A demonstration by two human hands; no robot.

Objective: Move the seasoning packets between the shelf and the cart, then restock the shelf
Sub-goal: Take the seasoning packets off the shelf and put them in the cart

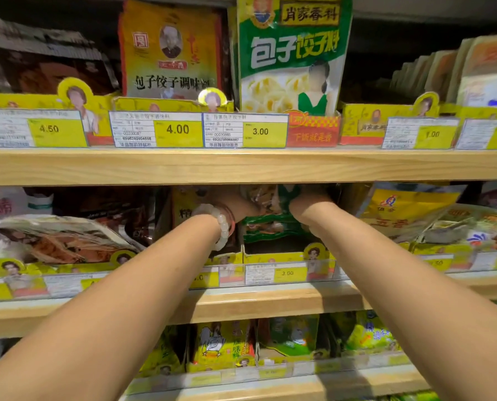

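Both my arms reach into the middle shelf under a wooden shelf board (241, 166). My left hand (243, 208), with a pale bead bracelet at the wrist, and my right hand (308, 208) are on either side of a stack of green seasoning packets (270, 227) in a yellow display box (273, 257). The shelf board hides most of the fingers of both hands, so their grip does not show. The cart is out of view.
The top shelf holds an orange-yellow packet (169, 50) and a green dumpling seasoning packet (293, 53) above price tags (178, 129). Dark packets (62, 241) lie to the left, yellow packets (406, 209) to the right. The lower shelf holds yellow chicken packets (221, 345).
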